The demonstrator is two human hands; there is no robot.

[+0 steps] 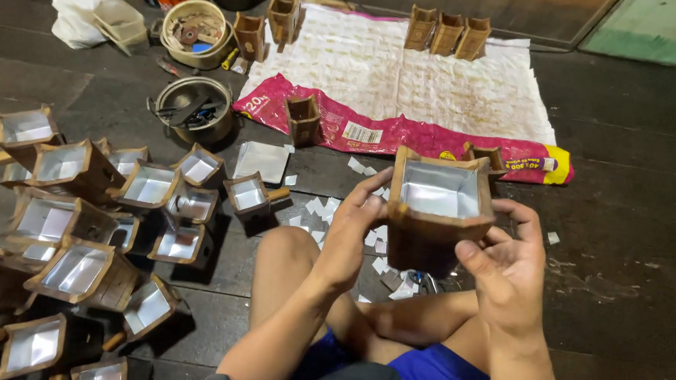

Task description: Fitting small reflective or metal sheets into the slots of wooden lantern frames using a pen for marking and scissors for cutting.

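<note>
1. Seated cross-legged on the dark plank floor, a person holds a small wooden box above the lap, between both hands.
2. Its open top faces up, and the inside is lined with shiny silver foil.
3. On the box's left side, the left hand has its fingers curled against the wall, the fingertips reaching the rim.
4. On the other side, the right hand cups the box from below and from the right, its thumb pressed on the front lower corner and its fingers wrapped round the far side.
5. Both hands are thus closed on the same box, which touches neither the floor nor the legs.
6. Below the box, small white paper scraps lie scattered on the floor before the knees.
7. To the left, a heap of finished foil-lined boxes lies tumbled together, some tilted, some with short wooden handles showing.
8. Beyond the hands, a white and pink sack is spread flat on the floor.
9. Three unlined wooden boxes stand in a row at its far edge, and one more stands on its near pink border.
10. Further left, a round metal pot holds dark tools, with a pale bowl of small parts behind it.
</note>
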